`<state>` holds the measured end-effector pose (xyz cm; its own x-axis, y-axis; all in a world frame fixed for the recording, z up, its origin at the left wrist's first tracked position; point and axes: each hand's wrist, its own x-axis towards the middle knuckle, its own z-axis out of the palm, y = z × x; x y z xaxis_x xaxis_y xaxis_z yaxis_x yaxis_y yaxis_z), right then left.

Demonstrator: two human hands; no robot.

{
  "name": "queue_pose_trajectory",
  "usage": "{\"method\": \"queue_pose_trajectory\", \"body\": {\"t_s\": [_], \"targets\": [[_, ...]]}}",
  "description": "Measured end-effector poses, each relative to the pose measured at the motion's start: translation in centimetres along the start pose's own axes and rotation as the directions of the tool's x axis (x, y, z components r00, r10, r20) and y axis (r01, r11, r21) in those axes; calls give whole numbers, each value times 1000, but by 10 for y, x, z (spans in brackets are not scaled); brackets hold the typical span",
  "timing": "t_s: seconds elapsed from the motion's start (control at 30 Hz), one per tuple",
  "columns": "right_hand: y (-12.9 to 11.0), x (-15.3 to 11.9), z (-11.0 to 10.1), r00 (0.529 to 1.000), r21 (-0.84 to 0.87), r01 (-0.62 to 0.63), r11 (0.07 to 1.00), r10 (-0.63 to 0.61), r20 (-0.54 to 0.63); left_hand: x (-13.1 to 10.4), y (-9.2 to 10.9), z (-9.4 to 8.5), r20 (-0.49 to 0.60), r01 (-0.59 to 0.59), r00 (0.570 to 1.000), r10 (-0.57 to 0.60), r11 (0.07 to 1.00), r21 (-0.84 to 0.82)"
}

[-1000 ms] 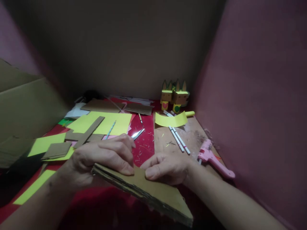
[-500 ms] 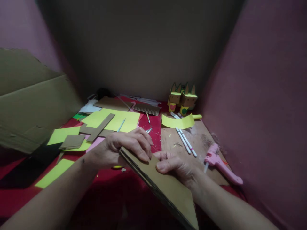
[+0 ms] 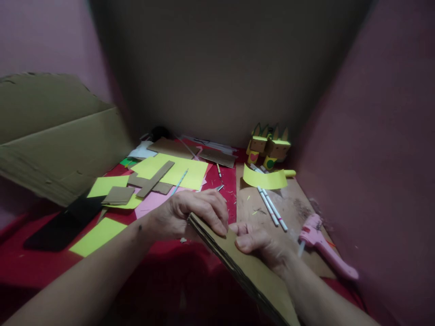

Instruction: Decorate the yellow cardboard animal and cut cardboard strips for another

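Note:
A folded or layered piece of brown cardboard point(image 3: 251, 267) is held tilted in front of me, its corrugated edge facing left and its lower end running out of the picture. My left hand point(image 3: 200, 210) is closed over the far end, fingers bent across the upper face. On the right side, my right hand point(image 3: 260, 246) grips the same cardboard, thumb on top and its other fingers mostly hidden beneath. The two hands are close together near the far corner. Just beyond them lie a pencil point(image 3: 180, 181) and a yellow paper sheet point(image 3: 192, 174).
A pink glue gun point(image 3: 324, 246) rests on a cardboard mat point(image 3: 244, 203) with white markers point(image 3: 272, 208) and a curled yellow strip point(image 3: 265, 178). Small cardboard figures point(image 3: 268, 147) stand behind. At left are a black flat object point(image 3: 64, 224) and a large cardboard sheet point(image 3: 64, 149).
The whole scene has shifted rightward in view, as my head turned slightly left. Both hands keep their hold on the cardboard, in nearly the same pose.

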<state>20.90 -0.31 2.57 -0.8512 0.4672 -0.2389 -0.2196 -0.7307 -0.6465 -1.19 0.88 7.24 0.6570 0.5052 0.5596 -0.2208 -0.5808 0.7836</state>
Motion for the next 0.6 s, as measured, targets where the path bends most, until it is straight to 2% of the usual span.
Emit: {"method": "queue_pose_trajectory", "body": {"t_s": [0.13, 0.23, 0.33, 0.43, 0.5, 0.53, 0.57, 0.6], "targets": [[-4, -2, 2, 1000, 2, -15, 1000, 15, -18, 1, 2, 4, -62, -26, 998, 33, 994, 104], [-6, -3, 0, 1000, 33, -13, 999, 13, -15, 1, 6, 7, -119, 48, 992, -31, 988, 147], [-6, 0, -8, 999, 33, -35, 999, 34, 7, 1, 8, 12, -197, 170, 968, -156, 984, 54], [-3, 7, -15, 994, -16, -86, 996, 87, 71, 1, 5, 18, -328, 190, 919, -217, 975, -113], [1, 9, -15, 999, -63, 4, 998, -2, 35, 3, -1, 22, -426, 157, 868, -254, 956, -249], [2, 8, -13, 989, -101, 132, 986, -138, -56, 3, -4, 24, -461, 133, 844, -276, 938, -319], [4, 7, -11, 956, -161, 227, 961, -251, -149, 4, -8, 26, -487, 111, 819, -304, 916, -385], [6, 4, -8, 930, -239, 259, 936, -308, -202, 5, -10, 28, -506, 96, 794, -337, 891, -443]]}}
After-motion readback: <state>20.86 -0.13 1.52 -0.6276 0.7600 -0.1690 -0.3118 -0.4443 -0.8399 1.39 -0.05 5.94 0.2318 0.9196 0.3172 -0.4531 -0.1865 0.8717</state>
